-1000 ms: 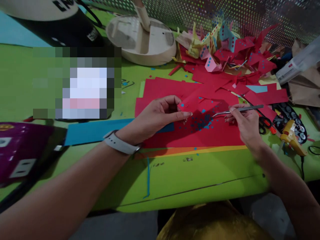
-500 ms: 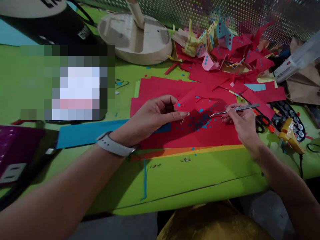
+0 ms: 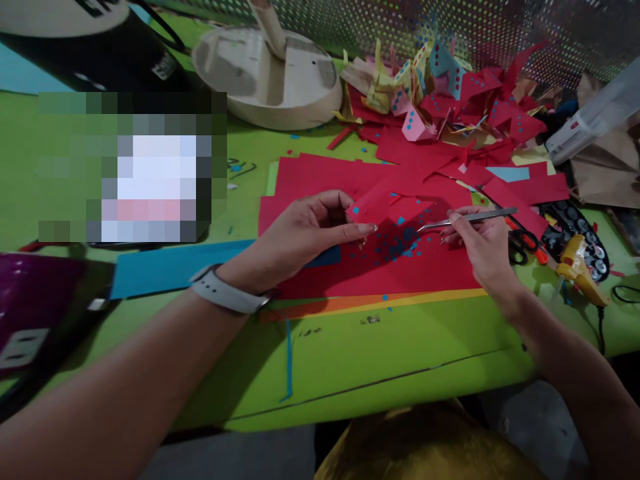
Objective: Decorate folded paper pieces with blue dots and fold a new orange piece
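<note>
My left hand [image 3: 313, 227], with a pale watch band at the wrist, is closed on a red paper piece [image 3: 375, 193] that carries a small blue square near the fingers. Between thumb and fingers of my right hand [image 3: 483, 237] are metal tweezers [image 3: 465, 219]. Their bent tip points left, close above a scatter of tiny blue paper bits [image 3: 400, 241]. These bits lie on red paper sheets [image 3: 425, 277], just right of my left thumb. A blue paper strip [image 3: 165, 269] passes under my left wrist.
Folded paper figures [image 3: 440, 87] with dots are heaped at the back right. A round lamp base [image 3: 270, 80] stands behind. On the right lie black-handled scissors [image 3: 523, 245], a yellow glue gun [image 3: 580, 270] and a black palette [image 3: 595, 240]. A purple case [image 3: 40, 300] sits left.
The whole view has shifted very slightly. Both hands, the red paper piece and the tweezers keep nearly the same places relative to each other.
</note>
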Demonstrator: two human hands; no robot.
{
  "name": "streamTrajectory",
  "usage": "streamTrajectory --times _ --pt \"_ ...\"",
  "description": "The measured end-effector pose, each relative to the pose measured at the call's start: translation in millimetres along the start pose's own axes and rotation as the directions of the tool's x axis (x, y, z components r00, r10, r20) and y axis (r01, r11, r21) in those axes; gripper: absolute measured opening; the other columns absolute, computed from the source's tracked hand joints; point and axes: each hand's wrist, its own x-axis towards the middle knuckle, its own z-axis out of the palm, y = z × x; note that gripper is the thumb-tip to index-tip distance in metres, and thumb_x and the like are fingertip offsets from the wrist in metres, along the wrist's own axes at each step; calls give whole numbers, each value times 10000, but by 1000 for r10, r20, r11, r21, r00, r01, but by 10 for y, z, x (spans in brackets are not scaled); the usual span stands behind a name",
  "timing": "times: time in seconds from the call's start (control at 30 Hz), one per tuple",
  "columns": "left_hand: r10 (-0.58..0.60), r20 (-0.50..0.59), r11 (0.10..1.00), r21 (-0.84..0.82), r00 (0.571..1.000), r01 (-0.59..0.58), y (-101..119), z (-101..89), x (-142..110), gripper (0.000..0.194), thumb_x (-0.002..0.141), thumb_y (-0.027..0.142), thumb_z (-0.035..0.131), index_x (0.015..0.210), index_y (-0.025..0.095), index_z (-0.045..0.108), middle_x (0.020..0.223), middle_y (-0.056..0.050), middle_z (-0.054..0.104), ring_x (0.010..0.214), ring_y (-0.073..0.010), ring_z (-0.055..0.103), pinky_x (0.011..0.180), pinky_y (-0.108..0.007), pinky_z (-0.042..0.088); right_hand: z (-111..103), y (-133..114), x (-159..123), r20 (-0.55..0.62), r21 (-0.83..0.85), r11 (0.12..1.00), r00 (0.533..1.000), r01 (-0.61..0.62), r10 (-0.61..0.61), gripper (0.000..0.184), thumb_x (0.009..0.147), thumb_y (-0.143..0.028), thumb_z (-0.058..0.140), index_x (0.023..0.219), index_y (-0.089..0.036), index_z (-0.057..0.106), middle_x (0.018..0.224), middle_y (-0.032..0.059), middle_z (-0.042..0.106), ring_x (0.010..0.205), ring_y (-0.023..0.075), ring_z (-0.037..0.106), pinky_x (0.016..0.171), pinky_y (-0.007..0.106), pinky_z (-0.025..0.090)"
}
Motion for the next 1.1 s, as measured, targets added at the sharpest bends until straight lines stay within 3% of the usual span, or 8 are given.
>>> streamTrajectory --times 0.3,0.6,0.97,1.1 --pt "11 9 1000 26 1000 -11 -1 -1 8 293 649 248 796 749 203 524 621 60 630 583 -87 571 551 -190 427 9 25 -4 19 17 999 999 35 -35 202 806 -366 719 843 -215 590 631 -28 671 550 138 680 555 276 590" --pt "8 13 1000 16 1000 -8 27 10 -6 267 655 222 782 748 189 535 614 72 634 576 -65 562 548 -169 431 -12 -7 10 -18 54 997 999 50 -49 180 797 -351 717 826 -222 596 597 -49 672 526 132 677 516 247 569" --pt "59 133 994 86 989 -71 0 82 -45 278 687 304 786 789 190 554 727 34 649 670 -105 623 613 -210 488 -16 -233 -221 -42 106 973 978 207 -204 157 851 -368 703 885 -237 623 650 -51 710 543 127 691 558 262 605" --pt "76 104 993 81 992 -85 -32 66 -24 316 683 337 797 786 200 531 699 35 645 640 -107 618 593 -211 487 -40 -239 -140 -83 47 969 968 241 -237 142 841 -339 703 860 -231 613 629 -52 694 548 128 690 555 260 598"
